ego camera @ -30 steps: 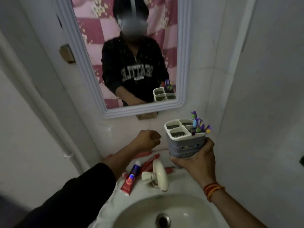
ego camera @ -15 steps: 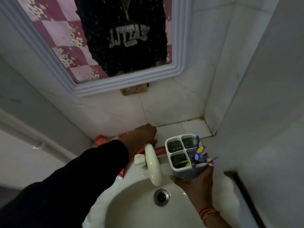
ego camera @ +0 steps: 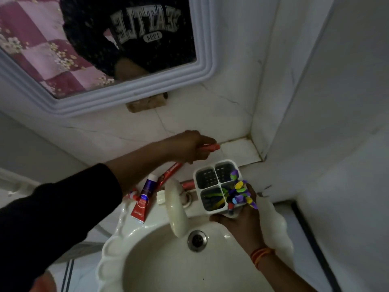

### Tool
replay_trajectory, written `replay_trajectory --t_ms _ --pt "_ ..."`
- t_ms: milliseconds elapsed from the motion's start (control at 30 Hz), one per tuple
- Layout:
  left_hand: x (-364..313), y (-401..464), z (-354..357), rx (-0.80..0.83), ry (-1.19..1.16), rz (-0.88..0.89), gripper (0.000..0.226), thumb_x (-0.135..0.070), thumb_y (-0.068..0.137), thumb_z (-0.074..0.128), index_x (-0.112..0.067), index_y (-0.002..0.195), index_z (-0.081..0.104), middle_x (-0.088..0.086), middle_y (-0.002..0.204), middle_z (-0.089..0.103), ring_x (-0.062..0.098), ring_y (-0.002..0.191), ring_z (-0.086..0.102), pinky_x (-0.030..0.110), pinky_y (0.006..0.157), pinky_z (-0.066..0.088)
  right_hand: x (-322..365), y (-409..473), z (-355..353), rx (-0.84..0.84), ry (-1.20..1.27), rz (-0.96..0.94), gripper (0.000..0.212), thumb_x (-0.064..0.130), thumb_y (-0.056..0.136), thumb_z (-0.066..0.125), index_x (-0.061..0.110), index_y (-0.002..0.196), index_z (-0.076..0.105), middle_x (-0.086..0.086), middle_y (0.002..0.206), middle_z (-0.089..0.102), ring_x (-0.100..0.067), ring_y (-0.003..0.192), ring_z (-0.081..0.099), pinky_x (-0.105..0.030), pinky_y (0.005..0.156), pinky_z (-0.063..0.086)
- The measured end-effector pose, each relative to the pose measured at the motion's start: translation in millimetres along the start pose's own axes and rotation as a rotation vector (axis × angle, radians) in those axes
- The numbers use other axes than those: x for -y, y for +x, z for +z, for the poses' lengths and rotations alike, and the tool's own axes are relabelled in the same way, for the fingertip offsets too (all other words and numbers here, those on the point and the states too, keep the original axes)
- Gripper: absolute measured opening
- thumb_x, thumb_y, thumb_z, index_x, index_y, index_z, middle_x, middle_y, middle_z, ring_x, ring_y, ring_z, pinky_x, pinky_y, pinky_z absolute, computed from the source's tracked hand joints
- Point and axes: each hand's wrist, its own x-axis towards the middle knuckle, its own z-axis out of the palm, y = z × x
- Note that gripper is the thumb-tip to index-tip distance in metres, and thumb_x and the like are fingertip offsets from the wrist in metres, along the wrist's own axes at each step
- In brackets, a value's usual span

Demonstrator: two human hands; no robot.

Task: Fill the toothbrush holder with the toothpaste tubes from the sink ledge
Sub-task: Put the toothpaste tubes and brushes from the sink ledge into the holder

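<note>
My right hand (ego camera: pixel 242 222) grips a white four-compartment toothbrush holder (ego camera: pixel 207 179) from below, above the sink's back ledge. Colourful toothbrushes (ego camera: pixel 240 192) fill its near right compartment. My left hand (ego camera: pixel 186 148) is closed around a red toothpaste tube (ego camera: pixel 211 147) lifted a little off the ledge, just beyond the holder. On the ledge lie a red, white and purple toothpaste tube (ego camera: pixel 144 197) and a long red tube (ego camera: pixel 169 172) next to it.
A cream tap (ego camera: pixel 175 209) curves over the white basin (ego camera: pixel 147 260) with its drain (ego camera: pixel 196 240). A white-framed mirror (ego camera: pixel 126 95) hangs on the tiled wall. The corner wall (ego camera: pixel 273 102) stands close on the right.
My view has tilted down toward the sink. My left hand has closed on a red tube and raised it from the ledge. The holder has sunk lower, closer to the ledge.
</note>
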Motion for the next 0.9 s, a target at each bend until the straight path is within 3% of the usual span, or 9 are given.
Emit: replay_trajectory --t_ms 100,233,300,433,533,633,700,800,900 --pt "-35 0 -16 0.122 0.126 -0.032 0.043 -0.032 0.086 0.076 -0.019 0.125 0.064 -0.004 0.107 0.074 0.008 0.069 0.072 0.026 0.072 0.059 -2 0 -3 0.021 0.01 -0.008 0.112 0.018 0.05 0.103 0.0 0.144 0.045 -0.003 0.14 0.056 0.027 0.124 0.044 0.005 0.098 0.037" --pt "-70 7 0 0.172 0.326 -0.008 0.032 -0.028 0.084 0.077 -0.018 0.114 0.072 0.002 0.109 0.072 0.017 0.095 0.068 0.025 0.077 0.055 -4 1 -4 0.034 0.02 -0.022 0.109 0.017 0.051 0.102 -0.002 0.142 0.047 -0.008 0.138 0.058 0.025 0.123 0.046 0.004 0.096 0.04" --pt "-76 10 8 0.205 0.327 -0.003 0.028 -0.027 0.089 0.071 -0.016 0.114 0.074 0.004 0.108 0.076 0.018 0.096 0.071 0.027 0.081 0.057 -5 2 -4 0.051 0.027 -0.028 0.109 0.015 0.05 0.102 -0.004 0.142 0.046 -0.007 0.136 0.059 0.023 0.123 0.048 0.002 0.097 0.041" --pt "-64 9 -4 0.387 -0.155 -0.182 0.027 -0.016 0.097 0.06 -0.004 0.118 0.072 0.012 0.109 0.079 0.021 0.095 0.078 0.032 0.084 0.061 -8 4 -5 0.061 0.051 -0.027 0.109 0.011 0.048 0.102 0.0 0.141 0.046 0.012 0.133 0.055 0.028 0.121 0.046 0.004 0.098 0.039" --pt "-32 8 -16 0.225 -0.388 -0.28 0.025 -0.013 0.098 0.059 -0.002 0.118 0.071 0.012 0.109 0.078 0.024 0.096 0.077 0.03 0.079 0.06 -5 4 -5 0.049 0.075 -0.026 0.111 0.007 0.047 0.102 0.012 0.141 0.043 0.022 0.131 0.05 0.031 0.12 0.044 0.006 0.097 0.037" --pt "10 16 -1 0.099 -0.248 -0.335 0.022 -0.014 0.095 0.066 -0.004 0.113 0.072 0.013 0.107 0.078 0.018 0.084 0.076 0.023 0.076 0.061 -4 5 -6 0.042 0.094 -0.023 0.11 0.003 0.047 0.101 0.019 0.138 0.04 0.022 0.13 0.049 0.032 0.118 0.044 0.007 0.094 0.037" --pt "35 22 19 0.189 -0.066 -0.29 0.021 -0.016 0.09 0.072 -0.008 0.109 0.073 0.011 0.107 0.078 0.012 0.079 0.075 0.022 0.078 0.06 -6 5 -7 0.039 0.09 -0.019 0.111 0.005 0.047 0.101 0.019 0.138 0.04 0.02 0.129 0.05 0.031 0.119 0.045 0.007 0.094 0.038" --pt "58 29 44 0.316 0.085 -0.174 0.024 -0.018 0.084 0.079 -0.007 0.104 0.075 0.01 0.1 0.08 0.019 0.087 0.077 0.028 0.086 0.06 -8 6 -7 0.045 0.095 -0.028 0.108 -0.004 0.048 0.1 0.015 0.137 0.042 0.012 0.126 0.055 0.032 0.117 0.046 0.008 0.09 0.04" --pt "64 41 59 0.325 0.205 -0.077 0.026 -0.026 0.081 0.079 -0.006 0.097 0.077 0.009 0.09 0.08 0.022 0.084 0.076 0.016 0.069 0.051 -10 5 -5 0.067 0.08 -0.057 0.104 -0.01 0.045 0.098 0.002 0.134 0.047 0.013 0.122 0.054 0.034 0.116 0.045 0.01 0.088 0.039"
